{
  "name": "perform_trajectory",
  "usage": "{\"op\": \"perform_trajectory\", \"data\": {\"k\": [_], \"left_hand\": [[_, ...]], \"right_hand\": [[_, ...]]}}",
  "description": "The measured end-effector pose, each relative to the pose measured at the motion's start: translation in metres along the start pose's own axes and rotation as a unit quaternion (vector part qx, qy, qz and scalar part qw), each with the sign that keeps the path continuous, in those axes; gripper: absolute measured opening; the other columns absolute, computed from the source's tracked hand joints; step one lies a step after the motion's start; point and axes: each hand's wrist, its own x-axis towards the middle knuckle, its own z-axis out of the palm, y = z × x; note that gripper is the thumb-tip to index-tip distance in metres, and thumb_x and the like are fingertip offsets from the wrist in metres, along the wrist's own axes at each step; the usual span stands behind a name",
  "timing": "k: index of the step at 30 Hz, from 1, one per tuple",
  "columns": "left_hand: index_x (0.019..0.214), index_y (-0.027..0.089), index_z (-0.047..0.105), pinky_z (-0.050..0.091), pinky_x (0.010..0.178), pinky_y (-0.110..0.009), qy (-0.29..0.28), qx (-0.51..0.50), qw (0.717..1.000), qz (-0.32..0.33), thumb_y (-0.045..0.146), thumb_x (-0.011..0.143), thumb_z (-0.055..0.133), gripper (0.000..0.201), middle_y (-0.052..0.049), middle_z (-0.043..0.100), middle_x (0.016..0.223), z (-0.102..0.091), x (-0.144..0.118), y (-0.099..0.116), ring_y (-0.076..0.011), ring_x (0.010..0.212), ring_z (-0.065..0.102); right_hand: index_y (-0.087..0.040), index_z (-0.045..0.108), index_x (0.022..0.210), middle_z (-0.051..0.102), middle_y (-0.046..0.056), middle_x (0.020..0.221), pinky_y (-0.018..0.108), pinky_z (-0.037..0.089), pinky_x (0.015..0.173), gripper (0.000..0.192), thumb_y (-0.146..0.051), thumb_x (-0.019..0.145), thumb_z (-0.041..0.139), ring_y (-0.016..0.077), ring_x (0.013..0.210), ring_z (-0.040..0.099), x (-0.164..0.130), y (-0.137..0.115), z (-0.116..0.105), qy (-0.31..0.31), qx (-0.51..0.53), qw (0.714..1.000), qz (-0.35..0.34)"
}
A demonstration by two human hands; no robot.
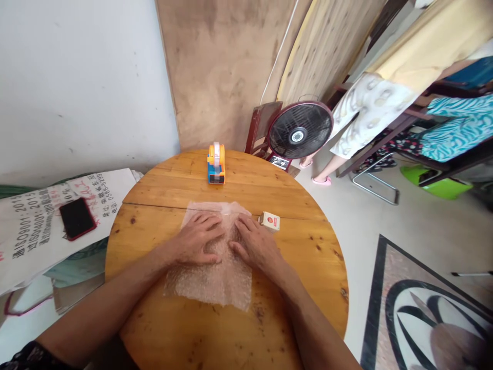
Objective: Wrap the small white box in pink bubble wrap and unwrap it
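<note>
Both hands flat, fingers spread, gripping nothing: I read my left hand and right hand pressing side by side on the bubble wrap sheet, which lies mid-worktop. Small box sits just beside the right fingertips. Orange tape dispenser stands at the far edge.

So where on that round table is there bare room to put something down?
Bare wood lies along the near edge of the table below the bubble wrap, on the far right beyond the small box, and beside the tape dispenser. The middle is crowded: left hand and right hand press the wrap.
</note>
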Motion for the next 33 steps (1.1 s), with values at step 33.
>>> {"op": "perform_trajectory", "data": {"k": [33], "left_hand": [[0.134,0.022,0.051,0.031,0.107,-0.049,-0.008,-0.048,0.998,-0.031,0.056,0.073,0.071,0.072,-0.013,0.051,0.139,-0.002,0.001,0.001,-0.0346,0.127,0.043]], "right_hand": [[-0.022,0.061,0.108,0.067,0.007,0.106,0.036,0.05,0.085,0.045,-0.042,0.071,0.077,0.0229,0.096,0.064,-0.023,0.006,-0.057,-0.054,0.518,0.854,0.018]]}}
